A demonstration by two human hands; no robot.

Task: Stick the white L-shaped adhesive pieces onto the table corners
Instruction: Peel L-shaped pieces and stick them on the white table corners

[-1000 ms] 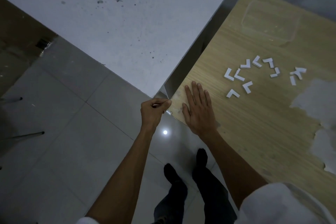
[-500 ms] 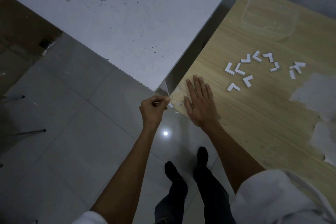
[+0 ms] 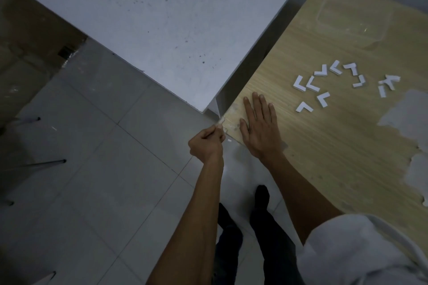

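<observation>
My left hand (image 3: pixel 207 143) pinches a small white L-shaped piece (image 3: pixel 220 122) right at the near-left corner of the wooden table (image 3: pixel 335 146). Flat on the tabletop just inside that corner lies my right hand (image 3: pixel 260 126), fingers straight and spread. Several loose white L-shaped pieces (image 3: pixel 324 87) lie scattered on the wood farther in. A small white strip (image 3: pixel 229 140) shows just below the table edge by the corner.
A white speckled table (image 3: pixel 162 25) stands to the left, nearly touching the wooden one. A clear plastic container (image 3: pixel 354 18) sits at the far end. Peeled patches (image 3: pixel 405 113) mark the wood on the right. Tiled floor and my feet (image 3: pixel 243 203) are below.
My left hand has shifted slightly right, bringing the pinched piece up against the table corner. My right hand stays pressed flat.
</observation>
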